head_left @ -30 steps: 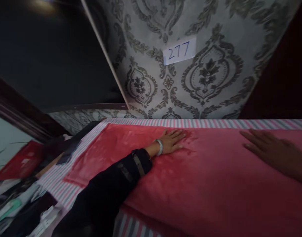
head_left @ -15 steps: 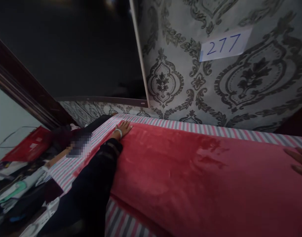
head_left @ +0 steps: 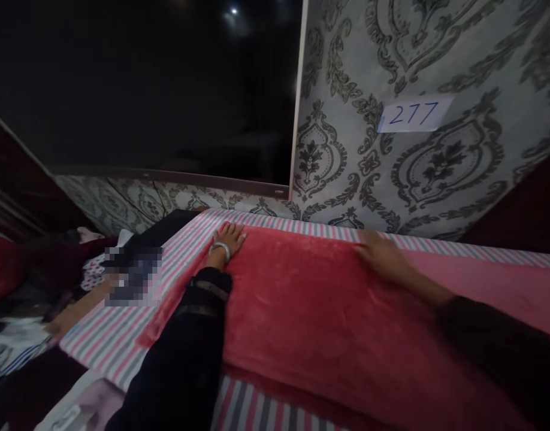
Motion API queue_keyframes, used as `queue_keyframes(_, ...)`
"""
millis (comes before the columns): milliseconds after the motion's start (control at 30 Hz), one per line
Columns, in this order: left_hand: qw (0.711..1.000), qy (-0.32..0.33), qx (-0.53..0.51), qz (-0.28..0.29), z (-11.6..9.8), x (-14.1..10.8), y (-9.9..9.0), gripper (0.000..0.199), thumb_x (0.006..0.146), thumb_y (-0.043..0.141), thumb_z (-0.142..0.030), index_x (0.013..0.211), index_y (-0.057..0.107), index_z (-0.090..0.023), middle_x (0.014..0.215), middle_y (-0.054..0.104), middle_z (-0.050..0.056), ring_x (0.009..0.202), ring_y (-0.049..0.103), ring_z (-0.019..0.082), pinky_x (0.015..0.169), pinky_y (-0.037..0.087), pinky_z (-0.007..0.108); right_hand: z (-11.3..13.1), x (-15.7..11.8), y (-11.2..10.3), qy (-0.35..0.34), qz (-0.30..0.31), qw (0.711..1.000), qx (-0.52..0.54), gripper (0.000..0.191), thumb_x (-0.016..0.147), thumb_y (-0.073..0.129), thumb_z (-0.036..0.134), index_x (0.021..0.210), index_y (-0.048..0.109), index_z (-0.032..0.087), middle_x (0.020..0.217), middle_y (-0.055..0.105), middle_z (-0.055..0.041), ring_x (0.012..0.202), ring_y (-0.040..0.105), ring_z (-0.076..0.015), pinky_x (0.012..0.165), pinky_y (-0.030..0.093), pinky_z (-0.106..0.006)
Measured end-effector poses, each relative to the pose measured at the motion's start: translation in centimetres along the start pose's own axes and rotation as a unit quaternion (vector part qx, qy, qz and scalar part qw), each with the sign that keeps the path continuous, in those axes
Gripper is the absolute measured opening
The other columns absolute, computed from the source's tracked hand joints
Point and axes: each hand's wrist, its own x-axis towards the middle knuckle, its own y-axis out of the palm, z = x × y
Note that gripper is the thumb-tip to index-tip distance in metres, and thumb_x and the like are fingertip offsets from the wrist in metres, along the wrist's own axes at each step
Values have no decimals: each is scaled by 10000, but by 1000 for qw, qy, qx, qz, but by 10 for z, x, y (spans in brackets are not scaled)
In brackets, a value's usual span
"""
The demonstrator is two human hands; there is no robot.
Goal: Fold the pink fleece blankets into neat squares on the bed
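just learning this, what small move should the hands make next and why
I'd probably sweep the right hand lightly rightward over the red cloth: the left hand lies spread near the cloth's far left corner, seemingly steadying it, and faint uneven marks show in the pile near the right hand.

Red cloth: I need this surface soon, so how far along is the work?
Done, it seems: the red cloth lies spread over the striped cloth. In hand: the left hand lies open at the far left corner; the right hand, blurred, is by the far edge. Left, perhaps: the near edge, which looks layered or creased.
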Motion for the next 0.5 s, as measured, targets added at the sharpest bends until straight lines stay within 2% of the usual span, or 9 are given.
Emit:
queue_keyframes(33,1000,3,1,0,1,0,0,625,1027,177,-473,1613,225,-260,1704,142,74,1571,103,279,1220,151,621,32,22,19,-1,4,1000,-2,617,993,241,335,1340,583,-44,1450,542,-228,1359,513,-308,1029,491,-394)
queue_keyframes(100,1000,8,8,1,2,0,-1,622,1028,185,-463,1613,226,-258,1705,138,77,1572,95,281,1217,163,622,97,63,54,-32,25,999,9,608,1011,374,444,1515,456,115,1584,397,-135,1472,361,-307,1158,359,-482)
queue_keyframes(167,1000,11,19,5,4,2,0,615,1027,196,-434,1614,225,-252,1707,121,82,1574,73,284,1216,167,625,152,95,81,-73,53,995,29,624,1031,313,540,1587,337,258,1642,286,-24,1516,266,-283,1209,255,-529)
queue_keyframes(200,1000,11,24,9,5,2,0,613,1025,198,-415,1615,220,-249,1707,114,84,1575,66,285,1215,168,628,173,107,92,-87,62,994,38,627,1040,233,567,1602,287,295,1652,246,17,1524,245,-265,1218,229,-529)
queue_keyframes(267,999,10,32,11,6,5,1,617,1020,202,-393,1618,211,-240,1707,114,88,1573,72,292,1211,174,637,194,121,108,-74,75,994,37,638,1030,182,608,1585,321,325,1650,231,54,1524,247,-247,1217,236,-512)
queue_keyframes(300,999,11,34,7,6,6,1,622,1016,204,-393,1618,211,-236,1705,124,91,1572,84,297,1207,183,641,194,124,112,-63,77,994,34,649,1023,166,624,1577,337,333,1647,235,66,1525,243,-239,1219,236,-499)
queue_keyframes(367,999,13,34,-4,5,9,1,632,1009,214,-412,1615,223,-234,1700,156,97,1566,115,308,1199,202,648,177,121,115,-38,78,996,30,676,1014,138,643,1576,346,329,1645,251,63,1530,228,-248,1224,225,-504)
queue_keyframes(433,999,16,30,-13,5,11,-1,636,1005,215,-428,1610,243,-236,1694,180,102,1561,138,319,1188,224,655,144,107,111,-2,77,997,21,694,1017,132,633,1578,354,290,1649,271,14,1525,237,-290,1213,227,-553)
queue_keyframes(500,999,17,23,-16,4,11,-3,636,1004,207,-430,1607,255,-231,1690,192,111,1557,154,328,1176,241,663,101,83,102,39,76,996,6,693,1023,186,615,1573,375,237,1651,279,-66,1514,255,-340,1189,242,-606)
